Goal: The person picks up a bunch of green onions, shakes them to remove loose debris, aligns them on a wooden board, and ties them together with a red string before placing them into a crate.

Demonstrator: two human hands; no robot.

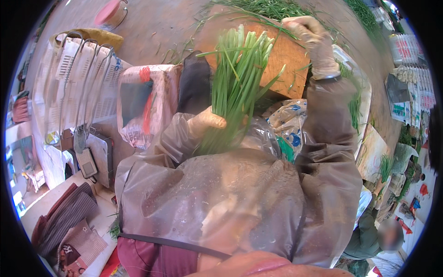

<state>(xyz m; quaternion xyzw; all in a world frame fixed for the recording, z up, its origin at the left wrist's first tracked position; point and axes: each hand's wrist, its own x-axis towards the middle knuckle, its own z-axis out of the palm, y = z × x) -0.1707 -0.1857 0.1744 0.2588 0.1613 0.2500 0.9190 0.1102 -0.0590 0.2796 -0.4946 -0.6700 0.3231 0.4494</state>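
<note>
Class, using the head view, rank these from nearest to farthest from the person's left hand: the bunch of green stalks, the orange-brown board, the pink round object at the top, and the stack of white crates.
1. Bunch of green stalks: held in the left hand.
2. Orange-brown board: up and to the right, behind the stalks.
3. Stack of white crates: far to the left.
4. Pink round object: top left, farthest.

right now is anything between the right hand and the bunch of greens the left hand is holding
Nothing solid. The left hand grips the bunch at its base; the right hand is raised beside the tips, pinching one loose stalk that arcs above them. Only open air lies between, with the cardboard box behind.
</note>
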